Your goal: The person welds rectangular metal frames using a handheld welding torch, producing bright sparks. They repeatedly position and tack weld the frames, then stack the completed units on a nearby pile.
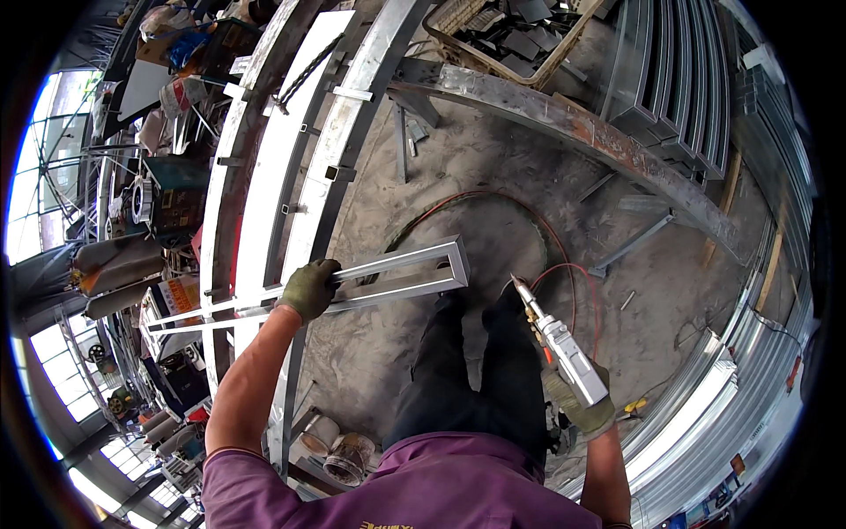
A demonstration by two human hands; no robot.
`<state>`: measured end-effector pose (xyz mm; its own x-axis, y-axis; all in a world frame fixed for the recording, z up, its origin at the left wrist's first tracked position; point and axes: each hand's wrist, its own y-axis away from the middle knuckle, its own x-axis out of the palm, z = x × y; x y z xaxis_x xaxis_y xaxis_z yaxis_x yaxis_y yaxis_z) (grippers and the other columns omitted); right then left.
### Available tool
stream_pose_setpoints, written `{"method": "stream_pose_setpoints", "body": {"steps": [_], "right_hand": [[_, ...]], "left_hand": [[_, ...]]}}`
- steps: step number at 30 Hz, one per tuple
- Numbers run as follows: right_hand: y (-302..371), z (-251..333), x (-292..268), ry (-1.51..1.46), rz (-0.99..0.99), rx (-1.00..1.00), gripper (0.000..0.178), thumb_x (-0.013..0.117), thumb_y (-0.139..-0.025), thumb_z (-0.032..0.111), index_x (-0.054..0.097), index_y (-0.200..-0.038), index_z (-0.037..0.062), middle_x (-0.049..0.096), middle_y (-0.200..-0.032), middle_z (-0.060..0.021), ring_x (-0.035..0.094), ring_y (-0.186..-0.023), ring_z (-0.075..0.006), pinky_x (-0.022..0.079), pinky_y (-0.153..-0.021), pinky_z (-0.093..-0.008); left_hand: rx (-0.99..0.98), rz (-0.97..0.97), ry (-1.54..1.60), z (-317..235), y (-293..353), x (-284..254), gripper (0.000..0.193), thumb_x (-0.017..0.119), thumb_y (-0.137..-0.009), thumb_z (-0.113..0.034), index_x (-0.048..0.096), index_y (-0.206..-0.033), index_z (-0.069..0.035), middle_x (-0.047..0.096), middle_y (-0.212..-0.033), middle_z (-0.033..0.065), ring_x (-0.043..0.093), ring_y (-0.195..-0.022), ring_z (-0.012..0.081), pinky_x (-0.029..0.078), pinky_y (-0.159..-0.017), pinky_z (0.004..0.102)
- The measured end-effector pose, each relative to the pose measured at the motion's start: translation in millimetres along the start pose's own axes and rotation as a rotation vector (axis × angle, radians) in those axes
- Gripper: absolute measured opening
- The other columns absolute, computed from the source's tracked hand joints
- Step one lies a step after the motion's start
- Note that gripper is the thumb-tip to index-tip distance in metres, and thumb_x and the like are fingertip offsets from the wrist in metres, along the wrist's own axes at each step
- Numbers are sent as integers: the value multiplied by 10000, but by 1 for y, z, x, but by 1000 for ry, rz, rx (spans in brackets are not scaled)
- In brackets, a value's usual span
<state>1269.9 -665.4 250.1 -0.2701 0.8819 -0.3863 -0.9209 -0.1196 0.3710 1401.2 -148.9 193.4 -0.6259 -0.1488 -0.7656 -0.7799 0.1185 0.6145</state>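
Observation:
My left hand (310,291), in an olive-green glove, is closed around a long, narrow metal frame (414,286). The frame's near end juts out over the floor; its long rails run left across the steel beams. In my gloved right hand (580,404) is a silver, blocky tool that looks like a welding gun (564,353). Its thin nozzle points up and left, below and to the right of the frame's end, not touching it. A brass-coloured part and an orange piece show along its side. The fingers around its grip are partly hidden.
Steel beams (339,176) form a rack at left. A rusty beam (599,137) crosses to the right. A crate of metal pieces (520,44) stands beyond. Stacked metal profiles (679,88) lie at right. A red hose (551,234) loops on the floor. Buckets (348,458) stand lower left.

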Motion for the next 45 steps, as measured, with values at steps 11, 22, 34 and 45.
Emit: {"method": "stream_pose_setpoints", "body": {"steps": [11, 22, 34, 45], "right_hand": [[0, 1, 25, -201, -23, 110, 212, 839, -892, 141, 738, -1042, 30, 724, -852, -98, 724, -749, -246, 584, -689, -353], [18, 72, 68, -270, -305, 234, 206, 833, -920, 95, 738, -1086, 19, 720, -819, -26, 674, -732, -103, 544, -659, -299], [48, 127, 169, -415, -550, 543, 181, 793, -958, 97, 713, -1105, 29, 659, -860, 15, 584, -709, -73, 498, -621, -283], [25, 147, 156, -362, -580, 523, 137, 768, -975, 93, 720, -1082, 23, 649, -841, 27, 587, -721, -72, 487, -625, -271]], "left_hand": [[-56, -114, -32, -13, -1, 9, 355, 843, -859, -241, 743, -1191, -166, 747, -1112, 86, 726, -1049, 314, 570, -929, 426], [-34, -55, -16, -1, -10, 15, 407, 801, -892, -361, 720, -1231, -150, 740, -1208, 120, 705, -1130, 352, 562, -945, 479], [703, -443, 293, -3, 40, 6, 582, 785, -836, -91, 580, -1379, -44, 626, -1280, 220, 628, -1170, 429, 517, -1005, 524], [471, 67, 202, -24, 25, 25, 652, 751, -881, -241, 509, -1459, -59, 641, -1278, 278, 623, -1177, 485, 507, -1014, 567]]}}
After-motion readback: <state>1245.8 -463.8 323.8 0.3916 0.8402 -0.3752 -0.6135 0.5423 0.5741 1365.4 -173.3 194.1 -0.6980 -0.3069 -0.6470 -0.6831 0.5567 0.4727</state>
